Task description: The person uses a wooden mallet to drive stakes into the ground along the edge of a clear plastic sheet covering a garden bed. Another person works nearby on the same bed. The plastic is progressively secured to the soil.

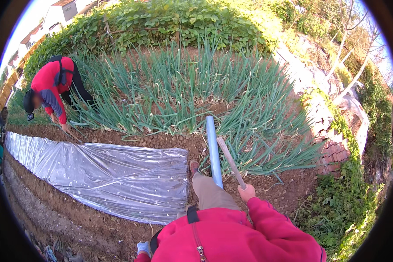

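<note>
My right hand (246,192), bare, is closed around the lower end of a wooden handle (231,160) that slants up and to the left. Beside it a long blue roll or tube (214,154) lies on the soil by my leg, among green onion plants (262,144). My left hand (143,248), in a light blue glove, is low at the picture's bottom edge; its fingers are too hidden to tell whether it holds anything. Clear plastic film (127,180) covers a soil bed to the left of my feet, creased and dotted with small pale specks.
A person in a red jacket (57,78) bends at the far left, hands on a thin tool at the film's edge. Dense green onions (170,85) grow ahead, before leafy vines (183,19). Stacked bricks (334,152) and low weeds (330,209) border the right side.
</note>
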Demonstrator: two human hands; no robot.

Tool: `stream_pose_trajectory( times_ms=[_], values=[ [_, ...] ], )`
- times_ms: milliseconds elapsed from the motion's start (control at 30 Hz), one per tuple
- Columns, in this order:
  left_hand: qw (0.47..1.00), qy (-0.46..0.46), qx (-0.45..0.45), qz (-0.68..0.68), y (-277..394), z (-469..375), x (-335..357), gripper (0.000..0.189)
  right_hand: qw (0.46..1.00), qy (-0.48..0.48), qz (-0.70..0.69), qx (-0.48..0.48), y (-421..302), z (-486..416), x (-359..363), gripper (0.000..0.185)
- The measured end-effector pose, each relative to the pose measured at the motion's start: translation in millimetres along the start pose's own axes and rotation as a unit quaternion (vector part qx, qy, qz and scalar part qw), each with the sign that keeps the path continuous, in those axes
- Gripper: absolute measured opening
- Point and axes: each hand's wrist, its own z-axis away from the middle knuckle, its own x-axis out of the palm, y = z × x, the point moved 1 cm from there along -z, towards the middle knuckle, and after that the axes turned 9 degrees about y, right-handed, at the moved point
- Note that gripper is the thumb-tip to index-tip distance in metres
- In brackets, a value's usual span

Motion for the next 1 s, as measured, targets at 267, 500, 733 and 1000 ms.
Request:
stream_pose_trajectory(
  times_ms=[267, 500, 733, 1000],
  values=[
    [0.990, -0.043, 0.029, -0.133, -61, -26, 47, 0.018, 0.995, -0.043, 0.088, 0.023, 9, -6, -7, 0.031],
    [0.986, -0.044, 0.140, -0.085, 52, -41, 77, 0.018, 0.993, -0.056, 0.107, -0.003, -21, -16, -12, 0.033],
    [0.984, -0.044, 0.151, -0.084, 156, -29, 81, 0.027, 0.995, -0.051, 0.076, -0.025, -28, -59, 12, 0.033],
    [0.993, -0.055, 0.107, 0.005, 147, -25, 67, 0.020, 0.998, -0.008, 0.043, -0.034, -17, -69, 28, 0.031]
  ],
)
